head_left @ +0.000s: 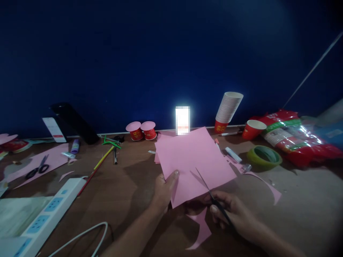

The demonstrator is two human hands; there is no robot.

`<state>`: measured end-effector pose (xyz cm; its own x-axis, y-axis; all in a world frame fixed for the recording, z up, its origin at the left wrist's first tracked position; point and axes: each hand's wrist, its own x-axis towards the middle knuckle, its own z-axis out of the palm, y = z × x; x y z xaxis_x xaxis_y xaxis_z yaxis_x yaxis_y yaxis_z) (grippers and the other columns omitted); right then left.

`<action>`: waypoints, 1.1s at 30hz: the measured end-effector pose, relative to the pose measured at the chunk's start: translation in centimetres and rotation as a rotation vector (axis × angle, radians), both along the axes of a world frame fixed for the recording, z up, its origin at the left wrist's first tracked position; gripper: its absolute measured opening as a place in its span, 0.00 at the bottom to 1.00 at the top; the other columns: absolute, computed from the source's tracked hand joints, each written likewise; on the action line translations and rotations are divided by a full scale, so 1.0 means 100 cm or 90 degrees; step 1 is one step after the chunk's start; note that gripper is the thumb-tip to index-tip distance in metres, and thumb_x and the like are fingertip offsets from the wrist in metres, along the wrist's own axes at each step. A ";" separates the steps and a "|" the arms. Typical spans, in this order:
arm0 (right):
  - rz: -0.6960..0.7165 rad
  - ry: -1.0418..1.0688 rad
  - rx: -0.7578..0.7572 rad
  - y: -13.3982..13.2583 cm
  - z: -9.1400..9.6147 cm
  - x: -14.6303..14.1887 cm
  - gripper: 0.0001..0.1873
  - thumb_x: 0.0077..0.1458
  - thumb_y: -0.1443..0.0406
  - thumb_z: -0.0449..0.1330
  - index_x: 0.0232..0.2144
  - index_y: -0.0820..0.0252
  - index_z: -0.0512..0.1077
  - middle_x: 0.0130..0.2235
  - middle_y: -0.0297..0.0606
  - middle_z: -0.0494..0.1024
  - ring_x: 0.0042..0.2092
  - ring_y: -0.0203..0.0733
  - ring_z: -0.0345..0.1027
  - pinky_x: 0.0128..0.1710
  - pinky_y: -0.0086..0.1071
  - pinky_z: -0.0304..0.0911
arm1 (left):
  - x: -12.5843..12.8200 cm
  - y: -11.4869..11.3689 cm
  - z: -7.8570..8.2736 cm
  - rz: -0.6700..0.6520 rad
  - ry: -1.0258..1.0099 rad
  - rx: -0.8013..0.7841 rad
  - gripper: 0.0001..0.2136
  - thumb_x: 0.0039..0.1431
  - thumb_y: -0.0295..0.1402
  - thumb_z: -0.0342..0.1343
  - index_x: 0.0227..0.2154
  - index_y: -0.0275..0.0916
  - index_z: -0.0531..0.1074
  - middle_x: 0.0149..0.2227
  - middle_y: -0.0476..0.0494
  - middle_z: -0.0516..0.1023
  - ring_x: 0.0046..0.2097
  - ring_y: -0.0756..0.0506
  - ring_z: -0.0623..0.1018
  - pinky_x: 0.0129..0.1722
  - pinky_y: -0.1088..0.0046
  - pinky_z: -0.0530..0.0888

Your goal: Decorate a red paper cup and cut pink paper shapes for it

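Note:
A square-cornered sheet of pink paper [193,153] is held up over the table, tilted. My left hand [166,189] pinches its lower left edge, thumb on top and fingers hidden beneath. In my right hand [227,210] is a pair of dark scissors [211,194], fingers closed round the handles. One blade lies over the paper near its lower edge; the other blade is not visible, so I cannot tell whether the paper is being cut. Below the sheet lies a curved pink paper scrap [200,230].
Two red cups [136,134] with pink discs stand at the back. Stacked paper cups [229,107], a single red cup [252,130], green tape [264,157] and a red plastic package [300,142] are at right. At left are a power strip [50,210], other scissors [39,167] and a white cable [80,235].

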<state>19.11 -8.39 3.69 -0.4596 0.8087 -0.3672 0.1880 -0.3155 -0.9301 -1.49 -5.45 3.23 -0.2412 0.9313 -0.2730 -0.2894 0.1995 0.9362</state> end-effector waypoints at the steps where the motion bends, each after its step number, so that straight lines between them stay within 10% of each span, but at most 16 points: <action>1: 0.002 -0.006 0.005 0.000 0.000 0.000 0.18 0.52 0.53 0.58 0.37 0.61 0.68 0.22 0.29 0.69 0.19 0.28 0.58 0.17 0.21 0.51 | 0.000 0.000 -0.001 -0.002 0.001 0.002 0.19 0.43 0.42 0.63 0.33 0.30 0.75 0.31 0.38 0.80 0.30 0.45 0.77 0.29 0.73 0.73; 33: -0.003 -0.010 0.050 0.002 -0.005 -0.002 0.13 0.53 0.56 0.57 0.32 0.62 0.67 0.21 0.28 0.69 0.19 0.27 0.58 0.18 0.21 0.51 | -0.003 -0.001 -0.007 -0.050 0.032 -0.001 0.21 0.47 0.44 0.59 0.36 0.29 0.74 0.32 0.35 0.79 0.31 0.43 0.77 0.30 0.70 0.73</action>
